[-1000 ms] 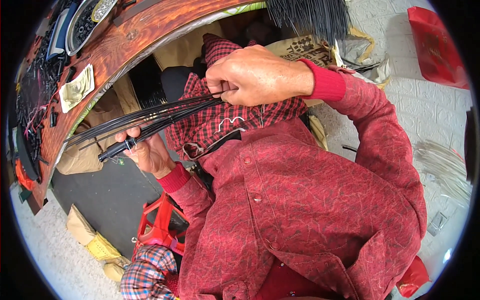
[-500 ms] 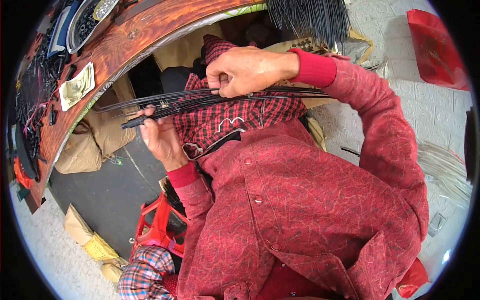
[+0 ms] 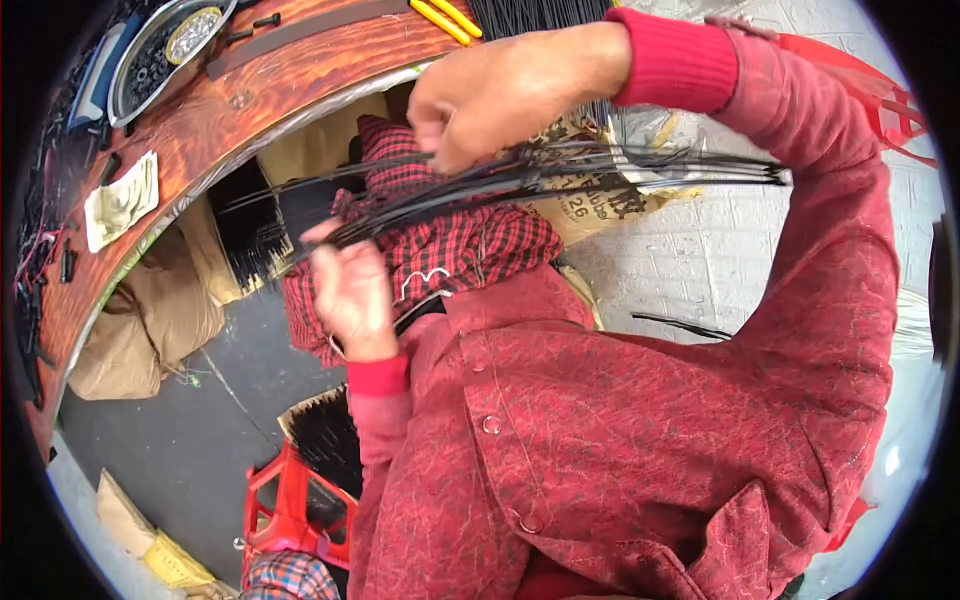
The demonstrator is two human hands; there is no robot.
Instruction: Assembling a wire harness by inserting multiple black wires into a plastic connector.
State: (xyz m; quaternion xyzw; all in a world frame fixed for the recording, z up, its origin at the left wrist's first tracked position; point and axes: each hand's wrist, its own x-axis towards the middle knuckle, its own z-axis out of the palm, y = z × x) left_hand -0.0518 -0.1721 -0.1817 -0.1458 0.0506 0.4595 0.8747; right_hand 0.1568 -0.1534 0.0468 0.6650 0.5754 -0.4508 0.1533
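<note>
A bundle of long, thin black strands point(image 3: 490, 183) stretches across my lap, fanning out toward the right. My right hand point(image 3: 510, 95) is closed, its fingertips pinching some strands at the bundle's upper side. A few strands stand apart from the rest and point left. At the bundle's left end, where the strands come together, my left hand point(image 3: 355, 300) has its thumb and fingers around them; motion blurs these fingers. The dark connector-like end piece cannot be made out now. Red-and-black checked cloth point(image 3: 500, 240) lies on my lap under the bundle.
A curved wooden table point(image 3: 310, 85) runs along the far left, bearing banknotes point(image 3: 122, 202), a metal tray point(image 3: 125, 85) of small black parts and yellow-handled pliers point(image 3: 445, 20). More black strands point(image 3: 520, 18) hang at its edge. A red stool point(image 3: 290, 505) stands at lower left, near brown sacks point(image 3: 150, 330).
My right hand has moved up, lifting and spreading strands, and the bundle's right end has come into view. My left hand has shifted slightly right and down. The view has shifted too.
</note>
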